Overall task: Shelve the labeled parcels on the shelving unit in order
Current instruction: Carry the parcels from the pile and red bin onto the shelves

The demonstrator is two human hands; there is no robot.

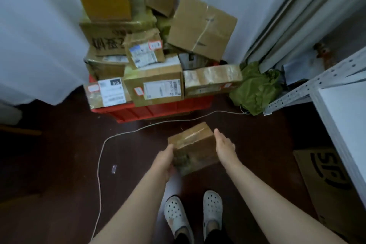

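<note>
A small taped cardboard parcel (193, 147) is held above the dark floor between both hands. My left hand (165, 159) grips its left lower side, fingers curled under it. My right hand (224, 147) presses flat against its right side with straight fingers. Beyond it a red crate (158, 111) carries a pile of labeled cardboard parcels (156, 85), some with white shipping labels and small red-edged stickers. The white metal shelving unit (340, 109) stands at the right edge, only its corner and one shelf board showing.
A white cord (103, 150) loops across the floor left of me. A green bag (255, 89) lies beside the crate. A flat printed carton (328, 184) leans under the shelf. White curtains hang at the left and behind. My two white shoes (194, 214) stand below the parcel.
</note>
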